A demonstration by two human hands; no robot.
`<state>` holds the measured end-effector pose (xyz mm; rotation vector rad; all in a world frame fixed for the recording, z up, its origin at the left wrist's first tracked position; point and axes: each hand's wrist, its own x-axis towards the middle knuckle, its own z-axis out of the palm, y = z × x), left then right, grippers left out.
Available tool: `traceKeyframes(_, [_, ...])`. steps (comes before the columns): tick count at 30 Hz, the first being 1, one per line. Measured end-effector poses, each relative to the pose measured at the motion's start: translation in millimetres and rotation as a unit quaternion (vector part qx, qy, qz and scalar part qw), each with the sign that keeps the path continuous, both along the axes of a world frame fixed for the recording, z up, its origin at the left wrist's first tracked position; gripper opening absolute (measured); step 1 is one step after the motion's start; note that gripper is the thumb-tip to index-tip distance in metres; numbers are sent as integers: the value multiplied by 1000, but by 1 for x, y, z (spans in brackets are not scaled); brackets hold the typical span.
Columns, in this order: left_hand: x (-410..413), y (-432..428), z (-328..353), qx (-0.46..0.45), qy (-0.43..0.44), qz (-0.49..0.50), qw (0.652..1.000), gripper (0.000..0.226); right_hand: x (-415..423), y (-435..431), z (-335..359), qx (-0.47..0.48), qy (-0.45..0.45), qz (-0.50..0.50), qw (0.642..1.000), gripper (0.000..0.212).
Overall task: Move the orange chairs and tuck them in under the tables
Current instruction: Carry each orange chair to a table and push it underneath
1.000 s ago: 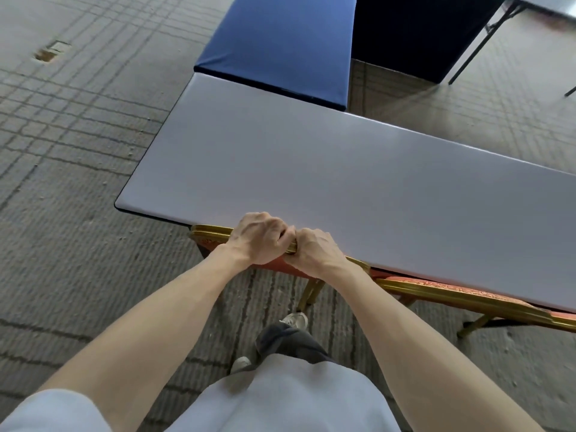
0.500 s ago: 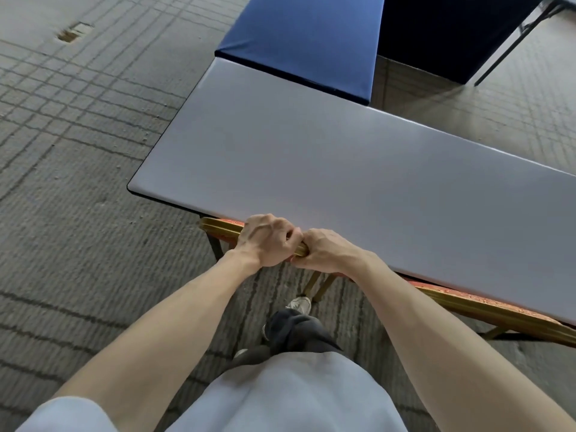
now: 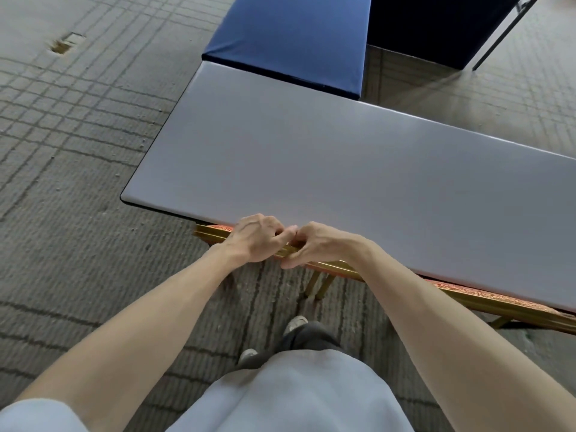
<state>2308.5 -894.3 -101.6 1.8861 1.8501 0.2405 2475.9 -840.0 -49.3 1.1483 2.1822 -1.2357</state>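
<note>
An orange chair with a gold frame stands pushed under the near edge of the grey table; only its top rail and two gold legs show. My left hand and my right hand sit side by side on that rail, fingers curled round it and knuckles touching. A second orange chair is tucked under the same edge to the right, with its back rail showing.
A blue-covered table butts against the grey table's far side. A dark-draped table and a folding table leg stand at the back right. Patterned carpet spreads to the left, and my feet stand just behind the chair.
The chair has slid further under the table, so less of its orange back shows. My hands stayed on the rail and moved forward with it.
</note>
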Motion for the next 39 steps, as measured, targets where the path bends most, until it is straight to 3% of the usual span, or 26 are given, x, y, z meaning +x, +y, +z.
traceKeyframes(6, [-10,28,39,-40,-60,39,997,46,-7,45,14,-89,66,-94,989,24])
traceKeyframes(16, [-108,13,111,-30,-24,206,978,44,-133,74,52,-37,191,-15,981,20])
traceKeyframes(27, [-372,-28,148,46,-28,377,925,47,-418,59,88,29,242,44,969,11])
traceKeyframes(34, [-566,-24,218,89,-17,386,918,39,-607,78,144,113,285,39,951,14])
traceKeyframes(39, [-671,10,249,115,-16,382,917,38,-693,121,169,160,314,34,935,14])
